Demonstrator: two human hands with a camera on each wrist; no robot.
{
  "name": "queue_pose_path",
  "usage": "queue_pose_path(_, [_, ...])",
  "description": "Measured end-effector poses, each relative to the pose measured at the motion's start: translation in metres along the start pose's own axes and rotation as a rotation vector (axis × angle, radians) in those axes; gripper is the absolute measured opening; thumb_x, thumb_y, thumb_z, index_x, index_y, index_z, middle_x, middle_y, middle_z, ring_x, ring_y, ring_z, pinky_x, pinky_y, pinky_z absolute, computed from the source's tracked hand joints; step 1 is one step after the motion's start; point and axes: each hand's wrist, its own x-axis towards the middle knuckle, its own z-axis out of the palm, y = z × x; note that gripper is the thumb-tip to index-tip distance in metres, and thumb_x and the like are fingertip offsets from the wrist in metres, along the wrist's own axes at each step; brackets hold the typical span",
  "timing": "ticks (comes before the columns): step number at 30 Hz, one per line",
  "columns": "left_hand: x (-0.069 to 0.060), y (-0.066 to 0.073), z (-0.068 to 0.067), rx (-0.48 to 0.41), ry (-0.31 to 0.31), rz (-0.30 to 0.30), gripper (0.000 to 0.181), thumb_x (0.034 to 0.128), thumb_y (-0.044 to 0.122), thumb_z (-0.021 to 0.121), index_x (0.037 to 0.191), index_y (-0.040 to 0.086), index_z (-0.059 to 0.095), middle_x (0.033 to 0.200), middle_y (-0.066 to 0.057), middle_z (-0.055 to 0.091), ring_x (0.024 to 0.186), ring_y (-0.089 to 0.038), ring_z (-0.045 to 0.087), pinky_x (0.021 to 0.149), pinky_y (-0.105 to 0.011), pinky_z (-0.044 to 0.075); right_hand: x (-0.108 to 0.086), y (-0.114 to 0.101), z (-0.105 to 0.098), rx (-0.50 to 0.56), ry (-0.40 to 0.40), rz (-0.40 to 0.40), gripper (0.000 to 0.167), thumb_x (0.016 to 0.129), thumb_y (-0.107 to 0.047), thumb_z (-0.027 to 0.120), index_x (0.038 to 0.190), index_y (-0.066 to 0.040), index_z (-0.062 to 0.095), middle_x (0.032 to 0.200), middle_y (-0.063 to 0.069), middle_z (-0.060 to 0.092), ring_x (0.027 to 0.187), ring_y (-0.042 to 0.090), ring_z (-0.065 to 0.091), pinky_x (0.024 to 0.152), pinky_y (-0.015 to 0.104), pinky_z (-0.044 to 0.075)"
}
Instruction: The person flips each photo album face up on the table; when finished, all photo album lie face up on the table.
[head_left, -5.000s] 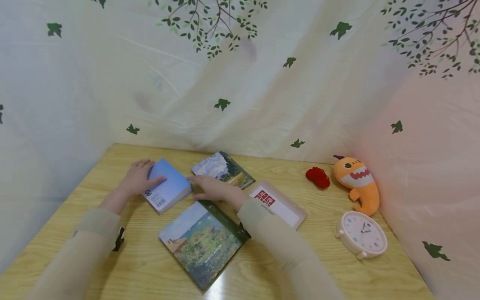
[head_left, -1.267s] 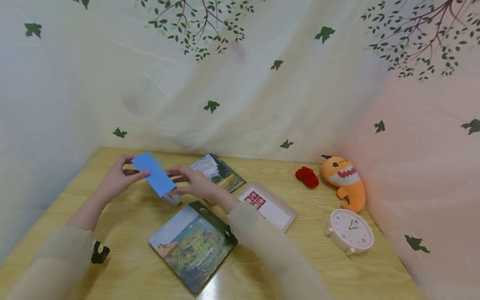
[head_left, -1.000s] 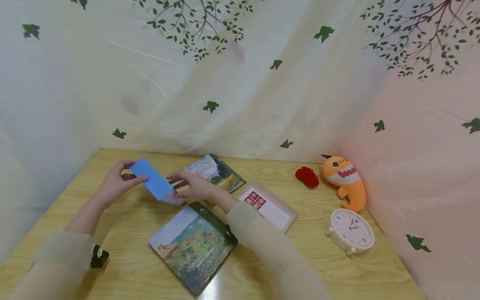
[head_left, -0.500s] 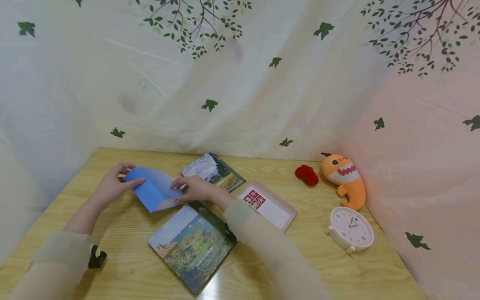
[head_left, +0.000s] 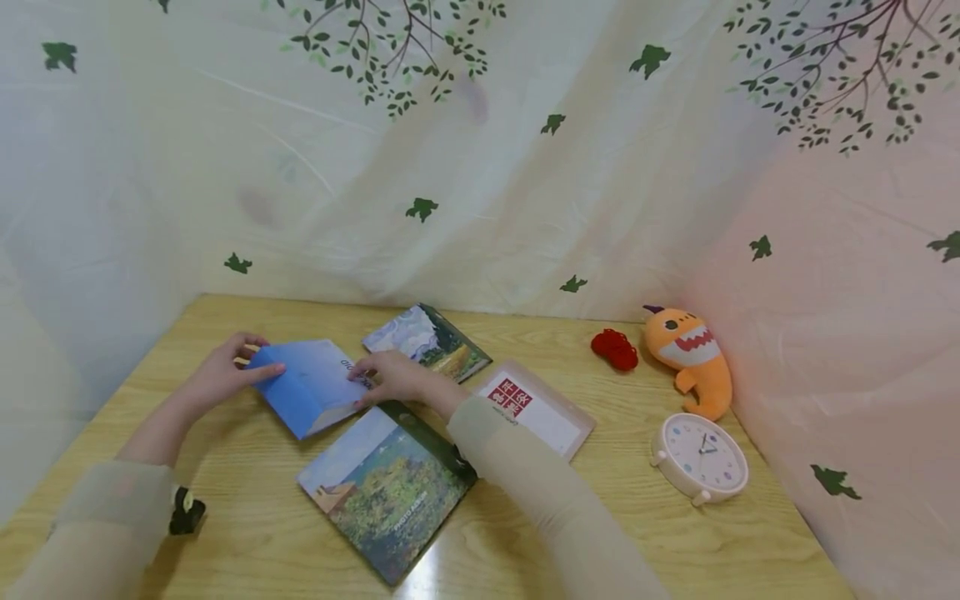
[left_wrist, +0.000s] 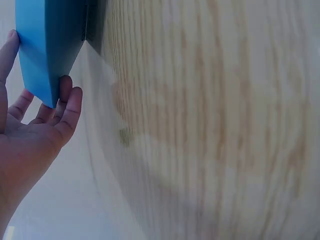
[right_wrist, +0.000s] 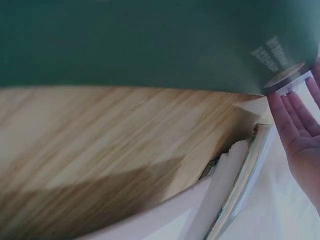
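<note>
A thick blue book [head_left: 300, 385] lies tilted on the left of the table, its spine raised and its lettered cover partly showing. My left hand [head_left: 217, 375] grips the spine side, thumb on top and fingers behind; the left wrist view shows this hand [left_wrist: 45, 130] holding the blue book [left_wrist: 42, 45] by its end. My right hand [head_left: 397, 379] pinches the opposite edge of the book, thumb near the closest corner and fingers over the cover. In the right wrist view the right hand [right_wrist: 302, 140] is partly cut off, beyond a green album spine [right_wrist: 150, 45].
A photo album [head_left: 386, 500] lies just in front of the book. A second picture-covered book [head_left: 427, 337] and a pink-edged card-like item [head_left: 536, 408] lie behind and right. Further right are a red bundle [head_left: 615, 350], an orange shark plush [head_left: 690, 358] and a round clock [head_left: 701, 458].
The blue book was flat with its barcode side up; both hands have lifted and turned it over. Its spine has since lowered to the left, and the lettered cover now shows.
</note>
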Motion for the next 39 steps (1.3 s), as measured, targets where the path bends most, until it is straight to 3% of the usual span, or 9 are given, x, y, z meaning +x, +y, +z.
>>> queue_pose_path(3, [0.000, -0.004, 0.000, 0.013, -0.032, -0.006, 0.071, 0.0883, 0.046, 0.062, 0.132, -0.004, 0.036, 0.124, -0.032, 0.044, 0.112, -0.044, 0.045, 0.083, -0.048, 0.046, 0.001, 0.002, 0.000, -0.034, -0.013, 0.005, 0.049, 0.083, -0.032, 0.071, 0.128, -0.018, 0.059, 0.095, 0.000, 0.064, 0.070, 0.006, 0.050, 0.062, 0.015, 0.040])
queue_pose_path(6, [-0.001, -0.009, 0.000, 0.013, -0.061, -0.009, 0.070, 0.0882, 0.044, 0.063, 0.131, -0.004, 0.036, 0.123, -0.032, 0.045, 0.111, -0.043, 0.046, 0.080, -0.043, 0.047, 0.001, 0.003, -0.001, -0.061, -0.026, 0.007, 0.050, 0.084, -0.032, 0.071, 0.131, -0.018, 0.058, 0.087, 0.002, 0.061, 0.060, 0.007, 0.039, 0.055, 0.018, 0.034])
queue_pose_path(13, [0.000, -0.016, -0.001, 0.023, -0.036, 0.014, 0.065, 0.0872, 0.041, 0.066, 0.126, -0.005, 0.040, 0.116, -0.030, 0.051, 0.104, -0.038, 0.051, 0.076, -0.036, 0.046, 0.002, 0.002, -0.007, -0.106, -0.041, 0.010, 0.051, 0.087, -0.032, 0.068, 0.135, -0.023, 0.054, 0.119, -0.001, 0.057, 0.077, 0.008, 0.047, 0.065, 0.018, 0.039])
queue_pose_path(17, [-0.001, -0.018, -0.002, 0.041, -0.052, 0.019, 0.064, 0.0863, 0.040, 0.067, 0.125, -0.005, 0.042, 0.111, -0.028, 0.054, 0.098, -0.034, 0.053, 0.073, -0.032, 0.046, 0.002, 0.002, -0.006, -0.118, -0.037, 0.009, 0.052, 0.087, -0.034, 0.067, 0.136, -0.024, 0.053, 0.132, -0.001, 0.051, 0.085, 0.008, 0.049, 0.073, 0.020, 0.040])
queue_pose_path(23, [-0.001, -0.019, -0.002, 0.060, -0.092, 0.027, 0.068, 0.0868, 0.040, 0.067, 0.127, -0.007, 0.040, 0.112, -0.029, 0.054, 0.100, -0.036, 0.054, 0.077, -0.037, 0.048, 0.003, 0.005, -0.004, -0.110, -0.036, 0.007, 0.051, 0.087, -0.034, 0.067, 0.136, -0.025, 0.052, 0.133, -0.002, 0.049, 0.080, 0.008, 0.045, 0.070, 0.020, 0.037])
queue_pose_path(30, [0.000, -0.020, -0.006, 0.092, -0.116, 0.027, 0.070, 0.0869, 0.041, 0.066, 0.130, -0.006, 0.038, 0.114, -0.032, 0.052, 0.104, -0.041, 0.053, 0.082, -0.046, 0.048, 0.004, 0.004, -0.005, -0.077, -0.050, -0.003, 0.050, 0.087, -0.031, 0.067, 0.134, -0.022, 0.053, 0.116, -0.001, 0.056, 0.071, 0.011, 0.043, 0.063, 0.020, 0.035])
queue_pose_path(34, [-0.001, -0.017, -0.008, 0.119, -0.123, 0.035, 0.072, 0.0866, 0.042, 0.066, 0.133, -0.006, 0.038, 0.116, -0.034, 0.051, 0.105, -0.043, 0.053, 0.083, -0.051, 0.048, -0.002, 0.000, -0.008, -0.031, -0.053, 0.011, 0.052, 0.087, -0.030, 0.068, 0.135, -0.022, 0.052, 0.131, -0.001, 0.054, 0.097, 0.011, 0.056, 0.078, 0.017, 0.045])
queue_pose_path(37, [-0.001, -0.010, -0.009, 0.147, -0.121, 0.040, 0.076, 0.0856, 0.045, 0.066, 0.135, -0.005, 0.037, 0.120, -0.036, 0.049, 0.108, -0.046, 0.051, 0.085, -0.054, 0.047, -0.010, -0.005, -0.014, 0.004, -0.052, 0.017, 0.053, 0.088, -0.029, 0.067, 0.138, -0.022, 0.049, 0.143, -0.002, 0.045, 0.123, 0.016, 0.050, 0.094, 0.024, 0.046])
queue_pose_path(39, [0.001, -0.005, -0.008, 0.171, -0.115, 0.044, 0.079, 0.0847, 0.048, 0.066, 0.136, -0.004, 0.036, 0.124, -0.036, 0.048, 0.112, -0.048, 0.048, 0.087, -0.058, 0.045, -0.017, -0.008, -0.020, 0.018, -0.046, 0.008, 0.055, 0.089, -0.029, 0.066, 0.139, -0.020, 0.048, 0.145, -0.001, 0.043, 0.128, 0.018, 0.046, 0.099, 0.028, 0.044])
